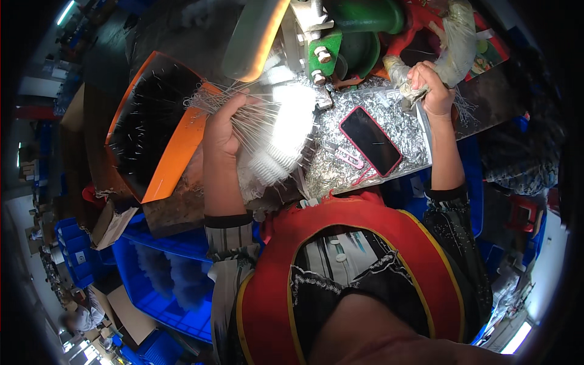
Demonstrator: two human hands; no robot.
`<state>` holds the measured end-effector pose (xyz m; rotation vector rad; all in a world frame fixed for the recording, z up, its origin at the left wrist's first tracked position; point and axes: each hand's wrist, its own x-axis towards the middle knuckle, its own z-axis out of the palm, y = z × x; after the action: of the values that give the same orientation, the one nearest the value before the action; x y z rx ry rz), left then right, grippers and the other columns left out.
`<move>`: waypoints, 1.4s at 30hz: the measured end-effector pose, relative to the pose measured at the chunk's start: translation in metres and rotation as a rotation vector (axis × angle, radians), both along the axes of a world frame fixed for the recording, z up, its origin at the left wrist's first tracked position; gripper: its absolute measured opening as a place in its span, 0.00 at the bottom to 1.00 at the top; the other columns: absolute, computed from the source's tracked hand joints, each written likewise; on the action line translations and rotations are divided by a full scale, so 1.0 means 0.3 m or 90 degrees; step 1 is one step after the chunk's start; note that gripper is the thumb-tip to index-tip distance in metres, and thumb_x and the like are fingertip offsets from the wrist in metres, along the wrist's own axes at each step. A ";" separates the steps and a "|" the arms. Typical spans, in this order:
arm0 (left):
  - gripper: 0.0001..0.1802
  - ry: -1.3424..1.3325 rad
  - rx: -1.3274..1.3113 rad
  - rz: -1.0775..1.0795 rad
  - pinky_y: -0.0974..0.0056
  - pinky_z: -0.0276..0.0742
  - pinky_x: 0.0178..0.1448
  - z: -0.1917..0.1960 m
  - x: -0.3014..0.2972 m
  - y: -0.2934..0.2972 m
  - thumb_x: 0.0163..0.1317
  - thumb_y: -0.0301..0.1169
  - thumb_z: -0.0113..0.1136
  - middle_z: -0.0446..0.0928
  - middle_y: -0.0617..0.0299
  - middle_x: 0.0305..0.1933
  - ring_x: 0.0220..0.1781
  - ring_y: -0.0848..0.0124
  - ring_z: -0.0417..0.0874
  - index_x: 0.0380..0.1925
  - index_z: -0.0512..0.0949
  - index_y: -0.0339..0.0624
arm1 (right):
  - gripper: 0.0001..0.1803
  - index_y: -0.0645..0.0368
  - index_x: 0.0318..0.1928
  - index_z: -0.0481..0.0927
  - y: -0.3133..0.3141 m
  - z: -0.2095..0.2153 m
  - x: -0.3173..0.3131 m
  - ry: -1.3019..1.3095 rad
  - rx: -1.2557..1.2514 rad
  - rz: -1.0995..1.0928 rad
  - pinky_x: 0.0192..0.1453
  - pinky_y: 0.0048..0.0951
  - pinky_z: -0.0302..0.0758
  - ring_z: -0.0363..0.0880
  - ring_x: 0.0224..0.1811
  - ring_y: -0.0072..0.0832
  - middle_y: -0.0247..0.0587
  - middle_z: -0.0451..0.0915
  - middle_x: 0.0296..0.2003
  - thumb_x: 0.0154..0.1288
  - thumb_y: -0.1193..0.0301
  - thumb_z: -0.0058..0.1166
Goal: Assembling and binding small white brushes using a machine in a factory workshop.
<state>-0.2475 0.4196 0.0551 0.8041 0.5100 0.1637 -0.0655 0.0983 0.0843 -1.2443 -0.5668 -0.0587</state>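
My left hand is closed round a bundle of thin wire-handled brushes, their white bristled ends fanned toward the right under bright light. The looped wire ends stick out on the other side, over an orange bin. My right hand is wrapped round a curved handle covered in pale, worn wrapping. That handle is beside a green bench machine with bolts and a red part. Glare washes out some of the bristles, and the fingers of my left hand are partly hidden.
Black-bristled brushes fill the orange bin. Between my hands, a metal tray of silvery wire scraps bears a red-cased phone and a pink-handled small tool. A lamp overhangs the bench. Blue crates stand below left.
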 end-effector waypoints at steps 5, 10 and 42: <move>0.12 -0.021 -0.009 0.013 0.59 0.77 0.44 -0.026 -0.006 0.004 0.53 0.22 0.50 0.75 0.46 0.37 0.38 0.60 0.78 0.40 0.70 0.31 | 0.12 0.62 0.12 0.67 -0.007 0.023 0.003 -0.033 -0.005 0.017 0.27 0.25 0.67 0.67 0.15 0.24 0.37 0.68 0.12 0.50 0.79 0.47; 0.14 -0.056 -0.013 0.007 0.58 0.76 0.46 0.010 0.003 -0.020 0.53 0.21 0.48 0.74 0.43 0.39 0.41 0.59 0.77 0.42 0.68 0.30 | 0.12 0.63 0.12 0.65 0.021 -0.063 0.015 -0.121 -0.007 -0.024 0.29 0.26 0.68 0.67 0.16 0.25 0.38 0.67 0.12 0.50 0.79 0.45; 0.18 -0.107 -0.071 0.200 0.56 0.70 0.52 -0.039 0.003 -0.027 0.53 0.19 0.47 0.70 0.45 0.48 0.50 0.57 0.73 0.46 0.65 0.33 | 0.10 0.63 0.14 0.69 -0.020 0.126 -0.012 0.116 -0.069 0.013 0.25 0.25 0.66 0.66 0.14 0.25 0.37 0.66 0.10 0.49 0.77 0.50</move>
<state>-0.2467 0.4115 0.0434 0.5919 0.4786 0.4846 -0.0690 0.0923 0.1221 -1.3331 -0.4291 0.1030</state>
